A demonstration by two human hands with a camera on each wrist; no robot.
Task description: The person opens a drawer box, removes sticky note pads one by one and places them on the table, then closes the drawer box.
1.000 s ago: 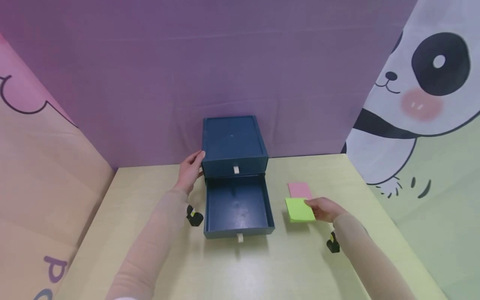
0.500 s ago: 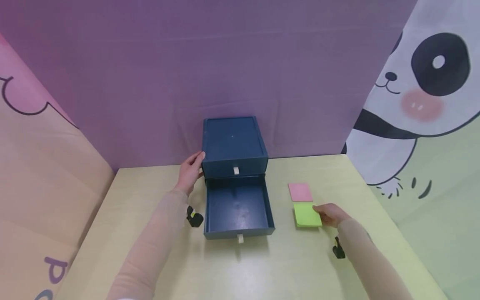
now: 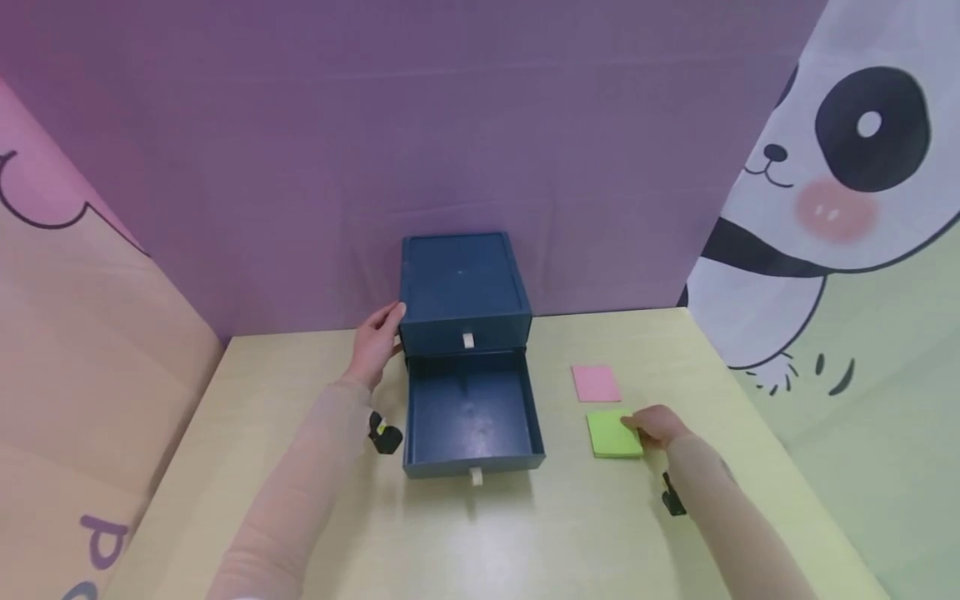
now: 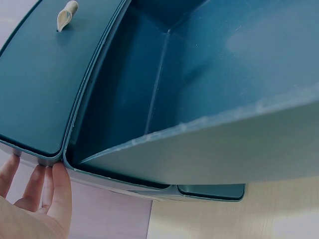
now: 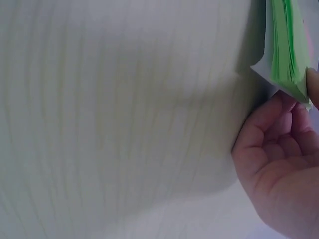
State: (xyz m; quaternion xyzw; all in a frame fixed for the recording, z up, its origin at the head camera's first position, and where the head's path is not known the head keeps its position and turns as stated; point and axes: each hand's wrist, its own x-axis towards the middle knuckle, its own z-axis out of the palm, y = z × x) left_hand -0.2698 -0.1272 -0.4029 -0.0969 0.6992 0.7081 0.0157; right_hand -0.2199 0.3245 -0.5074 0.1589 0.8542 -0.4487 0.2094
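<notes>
A dark blue desktop drawer unit [image 3: 461, 279] stands against the back wall, with its lower drawer [image 3: 472, 417] pulled out and bare inside. My left hand [image 3: 373, 346] rests on the unit's left side. In the left wrist view its extended fingers [image 4: 61, 191] press against that side wall. Right of the drawer, my right hand [image 3: 656, 425] pinches the right edge of a green sticky note pad [image 3: 611, 435] low over the table. The right wrist view shows the thumb on top and curled fingers beneath the pad. A pink sticky note pad [image 3: 596, 383] lies just behind the green one.
The upper drawer [image 3: 495, 333] is closed, its pale pull tab [image 3: 468, 340] facing front. Another pull tab [image 3: 476, 477] sticks out from the lower drawer's front. A purple cloth wall [image 3: 465, 150] bounds the back of the light wooden table [image 3: 480, 550].
My right hand has brought the green sticky note pad down and slightly right and nearer, uncovering the whole pink pad. The left hand stays at the drawer unit; the head view has shifted slightly.
</notes>
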